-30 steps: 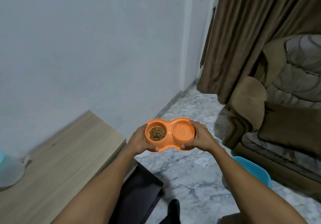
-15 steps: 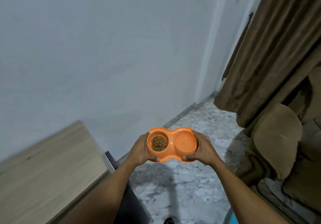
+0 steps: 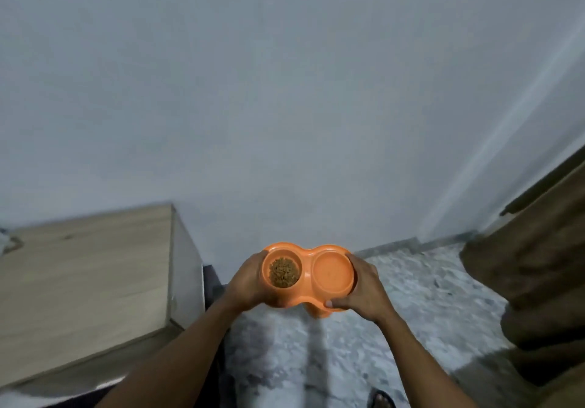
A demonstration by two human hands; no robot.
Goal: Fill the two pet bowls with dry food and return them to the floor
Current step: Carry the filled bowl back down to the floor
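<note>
Most of the view is a plain pale grey wall [image 3: 285, 90], meeting a grey-white marbled stone floor [image 3: 427, 296]. A light wooden cabinet [image 3: 85, 274] stands at the left and a brown fabric curtain [image 3: 538, 265] hangs at the right. Between them, above the floor, an orange plastic double pet bowl [image 3: 305, 273] is held level. The left hand [image 3: 248, 284] grips its left end and the right hand [image 3: 367, 287] its right end. Brown dry kibble [image 3: 284, 272] fills the left cup.

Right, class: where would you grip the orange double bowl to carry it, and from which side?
Grip the orange double bowl by its two rounded ends, one hand from each side, as the left hand and right hand do. It is long, and dry food sits only in the left well, so end grips probably keep it level.
</note>
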